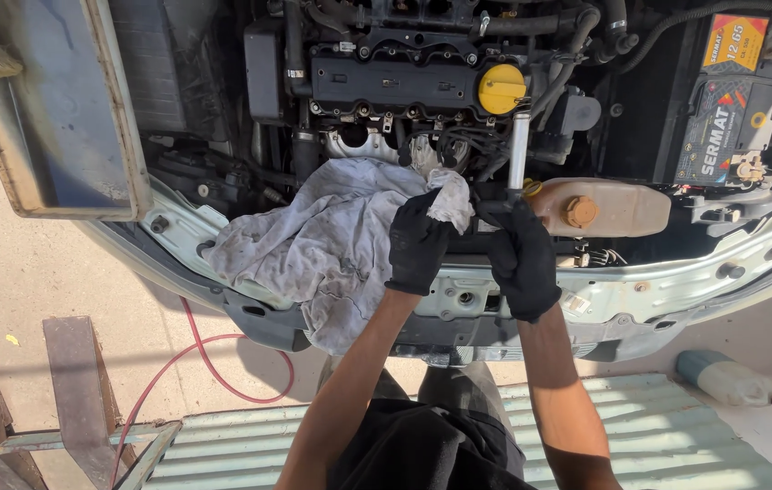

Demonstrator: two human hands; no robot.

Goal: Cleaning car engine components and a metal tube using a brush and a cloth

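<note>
I look down into an open car engine bay. My left hand [417, 243], in a black glove, pinches a fold of a stained grey rag [332, 240] that lies over the front panel. My right hand [522, 257], also in a black glove, is closed around the dark lower end of a silver metal tool [518, 150] that stands upright by the engine. The two hands are close together, just in front of the engine block [395, 77] with its yellow filler cap [501, 89].
A car battery [722, 118] sits at the right, with a beige fluid reservoir [617, 209] in front of it. A red hose [214, 367] runs over the ground. A plastic bottle [726, 378] lies on the ground at right. A metal stand [68, 399] is at lower left.
</note>
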